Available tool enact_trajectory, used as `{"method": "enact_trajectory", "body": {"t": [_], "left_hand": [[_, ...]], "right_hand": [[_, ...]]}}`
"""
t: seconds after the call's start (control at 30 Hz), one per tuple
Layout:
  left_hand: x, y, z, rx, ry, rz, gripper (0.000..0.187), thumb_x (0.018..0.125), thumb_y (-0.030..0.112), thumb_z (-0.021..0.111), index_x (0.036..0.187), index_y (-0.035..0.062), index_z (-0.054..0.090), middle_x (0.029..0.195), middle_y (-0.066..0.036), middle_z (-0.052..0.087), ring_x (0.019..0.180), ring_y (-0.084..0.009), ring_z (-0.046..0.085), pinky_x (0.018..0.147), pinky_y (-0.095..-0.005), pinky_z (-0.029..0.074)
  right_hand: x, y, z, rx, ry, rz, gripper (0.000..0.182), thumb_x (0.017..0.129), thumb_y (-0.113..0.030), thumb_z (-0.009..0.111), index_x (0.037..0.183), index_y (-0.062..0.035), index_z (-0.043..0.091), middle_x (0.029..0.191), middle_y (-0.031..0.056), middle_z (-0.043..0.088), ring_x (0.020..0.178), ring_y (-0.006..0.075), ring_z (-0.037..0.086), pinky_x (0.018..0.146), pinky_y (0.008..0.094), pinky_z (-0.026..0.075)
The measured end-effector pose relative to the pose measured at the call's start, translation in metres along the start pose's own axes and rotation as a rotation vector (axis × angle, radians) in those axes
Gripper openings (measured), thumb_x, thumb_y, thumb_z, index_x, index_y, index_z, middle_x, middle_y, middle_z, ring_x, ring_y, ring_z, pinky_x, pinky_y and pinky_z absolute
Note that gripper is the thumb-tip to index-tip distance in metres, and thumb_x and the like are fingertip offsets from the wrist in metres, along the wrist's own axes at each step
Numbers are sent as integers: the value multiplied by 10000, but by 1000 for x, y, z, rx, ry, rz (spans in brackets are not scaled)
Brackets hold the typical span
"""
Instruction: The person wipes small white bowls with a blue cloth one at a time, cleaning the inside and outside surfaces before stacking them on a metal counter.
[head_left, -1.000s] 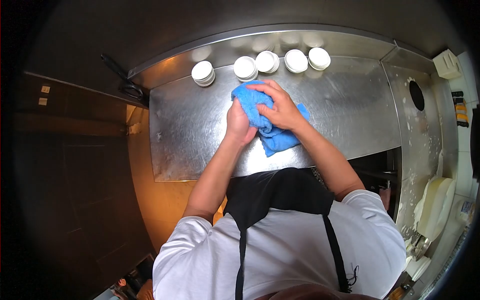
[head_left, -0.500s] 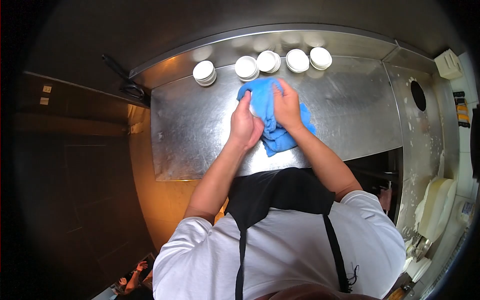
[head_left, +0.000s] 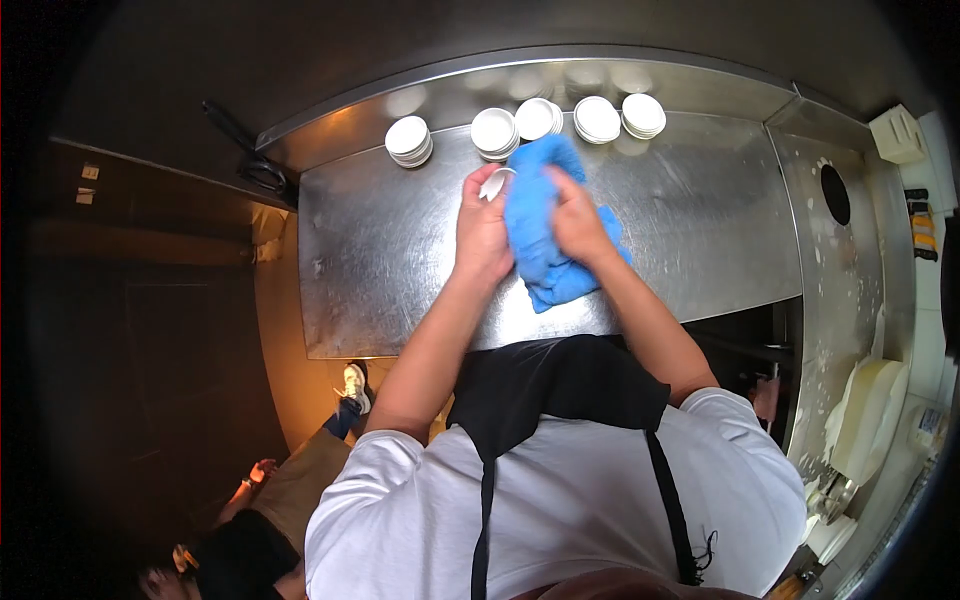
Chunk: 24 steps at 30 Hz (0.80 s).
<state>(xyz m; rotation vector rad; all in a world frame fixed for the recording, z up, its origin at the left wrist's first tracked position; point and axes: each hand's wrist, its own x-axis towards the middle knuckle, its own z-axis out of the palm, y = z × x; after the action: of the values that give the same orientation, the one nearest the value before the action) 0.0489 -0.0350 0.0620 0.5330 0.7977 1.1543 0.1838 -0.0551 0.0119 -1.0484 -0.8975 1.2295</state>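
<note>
Five stacks of white dishes [head_left: 598,118], one single white dish [head_left: 497,183] and one blue cloth [head_left: 538,225] are counted.
Two bare hands, one left hand [head_left: 484,238] and one right hand [head_left: 582,225], are seen; one metal counter [head_left: 385,240], one dark hole [head_left: 834,194] and one other person [head_left: 245,548] are shown. The dishes in each stack cannot be counted exactly.
</note>
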Motion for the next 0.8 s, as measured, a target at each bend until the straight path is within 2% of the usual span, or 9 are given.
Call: {"method": "enact_trajectory", "body": {"t": [0.07, 0.1, 0.2, 0.33, 0.4, 0.43, 0.53, 0.67, 0.8], "left_hand": [[-7, -4, 6, 126, -21, 52, 341, 1035, 310, 486, 1296, 91, 461, 1181, -92, 583, 1077, -201, 593, 942, -370, 507], [-15, 3, 12, 95, -100, 8, 545, 1041, 476, 375, 1366, 43, 434, 1267, -110, 559, 1149, -208, 563, 1006, -365, 462], [-20, 0, 9, 145, -232, 79, 732, 1017, 588, 256, 1443, 3, 370, 1368, -140, 503, 1260, -240, 495, 1093, -399, 380], [-23, 9, 13, 40, -239, 30, 785, 1012, 602, 235, 1472, -30, 314, 1434, -156, 446, 1339, -259, 419, 1144, -412, 308], [-18, 16, 9, -9, -270, 1, 799, 1007, 611, 228, 1479, -29, 302, 1453, -160, 424, 1361, -262, 393, 1152, -414, 296], [-19, 14, 9, 16, -268, 13, 797, 1009, 607, 223, 1479, -32, 300, 1453, -160, 423, 1363, -263, 390, 1154, -416, 292], [-23, 2, 12, 90, -269, 43, 789, 1016, 594, 208, 1479, -39, 292, 1452, -159, 422, 1370, -265, 379, 1159, -423, 281], [-16, 7, 4, 280, -219, -14, 523, 1067, 343, 394, 1464, 3, 383, 1288, -134, 593, 1164, -186, 571, 995, -316, 442], [3, 17, -7, 634, -78, 127, 377, 1015, 112, 443, 1368, 6, 520, 1109, -87, 677, 998, -156, 633, 875, -291, 491]], "right_hand": [[2, -10, 12, -638, -73, -262, 512, 843, -56, 621, 1338, -22, 494, 1254, 181, 611, 1083, 332, 636, 912, 383, 507], [9, -16, 15, -686, 13, -486, 489, 769, 20, 639, 1250, -18, 558, 1153, 197, 652, 993, 297, 673, 810, 361, 520], [12, -30, 14, -754, 64, -374, 423, 769, 10, 633, 1189, -37, 605, 1077, 188, 678, 979, 296, 680, 801, 368, 524], [14, -30, 13, -535, 116, -182, 303, 765, -52, 691, 1060, -47, 624, 978, 175, 689, 924, 366, 676, 782, 406, 528], [14, -28, 18, -560, 83, -393, 286, 769, -60, 690, 1047, -46, 625, 937, 184, 697, 885, 365, 690, 752, 407, 534], [13, -27, 21, -570, 69, -497, 277, 771, -64, 690, 1040, -45, 626, 917, 189, 701, 866, 364, 697, 738, 407, 538], [11, -37, 23, -613, 148, -402, 280, 781, -71, 682, 1055, -46, 632, 884, 197, 704, 834, 369, 702, 710, 411, 541], [19, -28, 10, -657, 139, -324, 237, 847, -65, 609, 1083, -62, 639, 862, 200, 699, 812, 377, 699, 690, 416, 538], [15, -21, 12, -513, 90, -238, 225, 911, -71, 525, 1100, -27, 639, 956, 153, 716, 867, 299, 701, 751, 390, 541]]}}
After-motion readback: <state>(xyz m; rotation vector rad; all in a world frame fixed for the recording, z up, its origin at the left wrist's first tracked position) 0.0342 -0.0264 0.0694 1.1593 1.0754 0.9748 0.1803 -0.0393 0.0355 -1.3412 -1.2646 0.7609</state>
